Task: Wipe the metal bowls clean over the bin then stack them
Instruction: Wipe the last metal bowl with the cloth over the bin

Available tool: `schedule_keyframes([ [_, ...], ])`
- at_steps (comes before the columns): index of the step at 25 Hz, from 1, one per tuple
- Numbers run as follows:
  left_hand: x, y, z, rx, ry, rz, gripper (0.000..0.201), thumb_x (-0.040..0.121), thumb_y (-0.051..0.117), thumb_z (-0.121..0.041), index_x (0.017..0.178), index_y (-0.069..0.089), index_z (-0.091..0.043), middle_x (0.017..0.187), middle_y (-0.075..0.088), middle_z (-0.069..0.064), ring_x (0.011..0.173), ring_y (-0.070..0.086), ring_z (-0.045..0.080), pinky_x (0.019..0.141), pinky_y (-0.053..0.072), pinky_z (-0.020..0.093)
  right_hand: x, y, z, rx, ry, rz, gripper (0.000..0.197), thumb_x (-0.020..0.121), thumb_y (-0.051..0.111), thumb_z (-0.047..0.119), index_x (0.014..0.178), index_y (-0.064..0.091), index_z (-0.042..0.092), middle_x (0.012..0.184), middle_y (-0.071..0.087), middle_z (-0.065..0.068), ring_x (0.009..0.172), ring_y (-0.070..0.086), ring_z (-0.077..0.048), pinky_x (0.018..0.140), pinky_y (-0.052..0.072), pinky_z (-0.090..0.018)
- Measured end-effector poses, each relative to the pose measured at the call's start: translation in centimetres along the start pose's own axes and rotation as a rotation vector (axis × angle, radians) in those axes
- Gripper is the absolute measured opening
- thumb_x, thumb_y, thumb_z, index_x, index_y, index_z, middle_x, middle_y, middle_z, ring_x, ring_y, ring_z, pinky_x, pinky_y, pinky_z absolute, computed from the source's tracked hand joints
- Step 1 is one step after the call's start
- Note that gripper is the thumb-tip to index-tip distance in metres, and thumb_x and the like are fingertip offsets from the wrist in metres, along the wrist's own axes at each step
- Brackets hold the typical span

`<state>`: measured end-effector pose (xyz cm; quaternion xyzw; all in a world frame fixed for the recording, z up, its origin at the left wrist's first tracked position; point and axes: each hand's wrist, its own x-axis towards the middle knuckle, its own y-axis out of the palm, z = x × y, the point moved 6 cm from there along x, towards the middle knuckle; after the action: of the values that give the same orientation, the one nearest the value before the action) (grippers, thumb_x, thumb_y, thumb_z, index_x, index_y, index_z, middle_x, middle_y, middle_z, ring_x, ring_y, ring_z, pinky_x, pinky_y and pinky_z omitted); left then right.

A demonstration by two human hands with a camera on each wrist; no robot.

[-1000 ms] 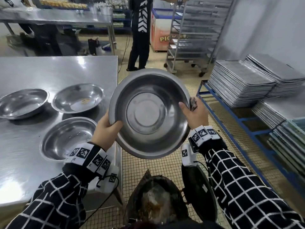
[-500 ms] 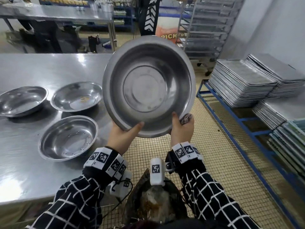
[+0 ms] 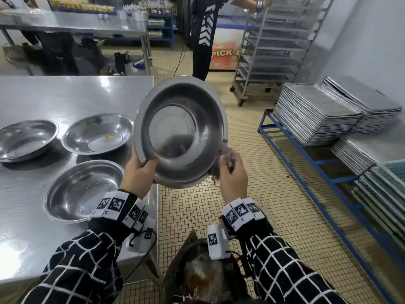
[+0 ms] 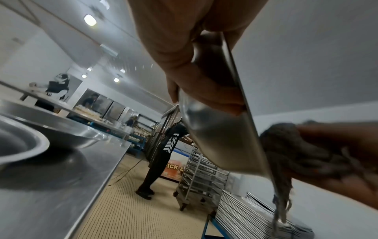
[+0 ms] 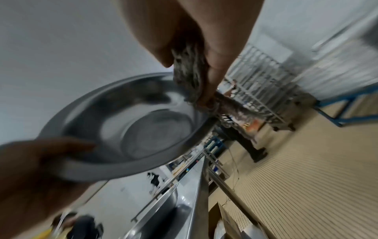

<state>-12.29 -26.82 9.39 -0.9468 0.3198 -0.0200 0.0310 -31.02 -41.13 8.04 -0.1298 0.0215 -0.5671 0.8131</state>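
Note:
A large metal bowl (image 3: 182,130) is held tilted in the air above the floor, its inside facing me. My left hand (image 3: 140,170) grips its lower left rim, thumb inside. My right hand (image 3: 232,172) holds a grey rag (image 3: 225,154) bunched against the bowl's lower right rim. In the right wrist view the rag (image 5: 190,76) is pinched between thumb and fingers over the bowl (image 5: 131,122). In the left wrist view the bowl (image 4: 220,129) shows edge-on in my grip. Three more bowls lie on the steel table: near (image 3: 83,189), middle (image 3: 98,134), far left (image 3: 26,139). The bin (image 3: 203,275) sits below my arms.
The steel table (image 3: 54,97) fills the left. The middle bowl holds a few food scraps. Stacks of metal trays (image 3: 317,110) rest on a blue frame at right. A person (image 3: 203,36) stands by a wheeled rack (image 3: 269,51) at the back.
The bowl has dropped lower and tipped towards the left. My right hand came off the rim's bottom and now presses the rag at the lower right edge. My left hand kept its grip.

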Motion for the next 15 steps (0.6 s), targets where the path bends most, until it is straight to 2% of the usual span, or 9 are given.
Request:
schedule_keyframes([
  [2,-0.1,0.8,-0.6,0.046,0.029,0.064,0.03,0.089,0.058,-0.025,0.118,0.057,-0.032,0.101,0.069,-0.001,0.096,0.067,0.021,0.085,0.055,0.048,-0.5,2.6,2.0,-0.109,-0.188,0.174,0.035,0.098,0.048,0.032,0.132,0.049,0.025,0.114,0.06,0.013,0.098,0.056,0.004,0.087,0.049,-0.018],
  [4,-0.6,1.8,-1.7,0.074,0.08,0.096,0.014,0.094,0.056,-0.021,0.103,0.06,-0.032,0.093,0.067,-0.009,0.088,0.065,0.004,0.084,0.054,0.03,-1.6,5.9,3.0,-0.185,-0.345,0.398,0.039,0.099,0.047,0.031,0.137,0.046,0.026,0.134,0.054,0.008,0.119,0.05,-0.003,0.103,0.038,-0.021],
  [5,-0.8,2.2,-2.2,0.072,0.103,0.107,0.013,0.096,0.054,-0.017,0.099,0.059,-0.029,0.089,0.065,-0.013,0.083,0.063,-0.004,0.079,0.052,0.02,-2.3,7.3,3.0,-0.249,-0.419,0.49,0.042,0.1,0.043,0.032,0.141,0.041,0.027,0.144,0.045,0.006,0.131,0.042,-0.008,0.109,0.031,-0.024],
  [6,-0.9,2.4,-2.6,0.051,0.116,0.109,0.013,0.096,0.054,-0.015,0.097,0.059,-0.027,0.086,0.064,-0.015,0.078,0.062,-0.008,0.074,0.05,0.014,-2.8,8.3,2.8,-0.334,-0.492,0.553,0.045,0.101,0.038,0.035,0.145,0.036,0.028,0.152,0.035,0.004,0.139,0.031,-0.013,0.112,0.026,-0.028],
  [7,-0.8,2.2,-2.7,0.026,0.119,0.101,0.014,0.095,0.054,-0.013,0.093,0.06,-0.026,0.082,0.064,-0.014,0.074,0.061,-0.008,0.069,0.048,0.011,-3.0,8.7,2.2,-0.43,-0.55,0.587,0.046,0.102,0.033,0.039,0.147,0.032,0.028,0.155,0.028,0.003,0.142,0.025,-0.017,0.113,0.026,-0.033],
  [9,-0.4,1.3,-2.6,-0.025,0.095,0.052,0.016,0.094,0.055,-0.011,0.087,0.059,-0.025,0.076,0.063,-0.009,0.071,0.061,0.001,0.066,0.047,0.016,-2.5,8.3,1.0,-0.656,-0.602,0.588,0.05,0.101,0.027,0.046,0.146,0.034,0.027,0.156,0.027,0.004,0.142,0.026,-0.022,0.106,0.035,-0.041],
  [11,-0.1,0.7,-2.4,-0.06,0.084,0.03,0.019,0.093,0.055,-0.008,0.088,0.059,-0.027,0.076,0.063,-0.008,0.071,0.06,0.005,0.066,0.046,0.025,-1.4,7.0,0.1,-0.857,-0.651,0.497,0.057,0.099,0.019,0.051,0.144,0.04,0.022,0.153,0.034,0.0,0.139,0.032,-0.026,0.105,0.039,-0.043],
  [13,-0.1,0.7,-2.5,-0.054,0.115,0.033,0.022,0.093,0.055,-0.008,0.095,0.059,-0.029,0.083,0.063,-0.01,0.077,0.06,0.003,0.072,0.048,0.026,0.1,5.8,-0.5,-0.974,-0.682,0.375,0.06,0.099,0.018,0.048,0.142,0.044,0.015,0.149,0.04,-0.006,0.137,0.036,-0.028,0.107,0.037,-0.046],
  [15,-0.2,0.9,-2.7,-0.014,0.15,0.03,0.021,0.093,0.055,-0.009,0.105,0.058,-0.026,0.092,0.063,-0.012,0.083,0.06,-0.005,0.078,0.047,0.019,1.2,5.0,-0.7,-1.016,-0.676,0.271,0.056,0.099,0.024,0.042,0.138,0.048,0.011,0.145,0.045,-0.01,0.135,0.039,-0.03,0.11,0.034,-0.048],
])
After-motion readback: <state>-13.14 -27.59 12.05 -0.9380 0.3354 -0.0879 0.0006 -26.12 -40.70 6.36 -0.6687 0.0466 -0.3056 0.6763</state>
